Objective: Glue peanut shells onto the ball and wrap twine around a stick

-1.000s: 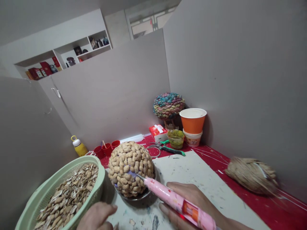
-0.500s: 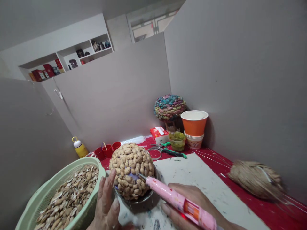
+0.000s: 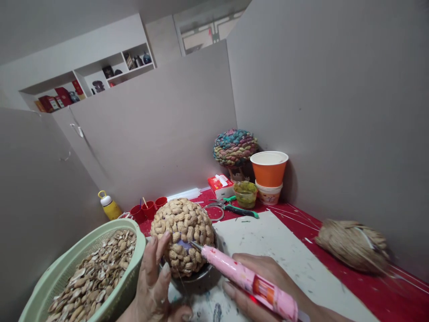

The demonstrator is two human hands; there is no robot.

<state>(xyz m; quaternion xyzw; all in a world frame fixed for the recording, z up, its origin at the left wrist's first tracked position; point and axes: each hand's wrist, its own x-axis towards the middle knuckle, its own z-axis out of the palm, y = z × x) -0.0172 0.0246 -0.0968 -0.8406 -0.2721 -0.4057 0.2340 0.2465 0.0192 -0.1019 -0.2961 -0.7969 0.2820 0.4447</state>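
A dome covered in peanut shells (image 3: 191,219) rests in a metal bowl (image 3: 196,276), with a bare purple patch (image 3: 182,242) on its near side. My right hand (image 3: 264,279) is wrapped round a pink hot glue gun (image 3: 241,275), whose metal nozzle points at that patch and looks to touch or nearly touch it. My left hand (image 3: 156,277) is at the dome's left side, fingers apart, fingertips against or just in front of the shells. It holds nothing that I can see. A fine strand of glue seems to hang near the bowl's front.
A green basket (image 3: 134,264) of peanut shells stands at left. Behind are red cups (image 3: 149,209), a yellow bottle (image 3: 110,206), pliers (image 3: 239,210), a green bowl (image 3: 246,195), stacked paper tubs (image 3: 269,172) and a colourful shell tree (image 3: 234,147). A raffia bundle (image 3: 350,246) lies at right.
My left hand has moved right and up, its fingers now in front of the dome's left edge. The glue gun stays at the purple patch. The whole view has shifted slightly.
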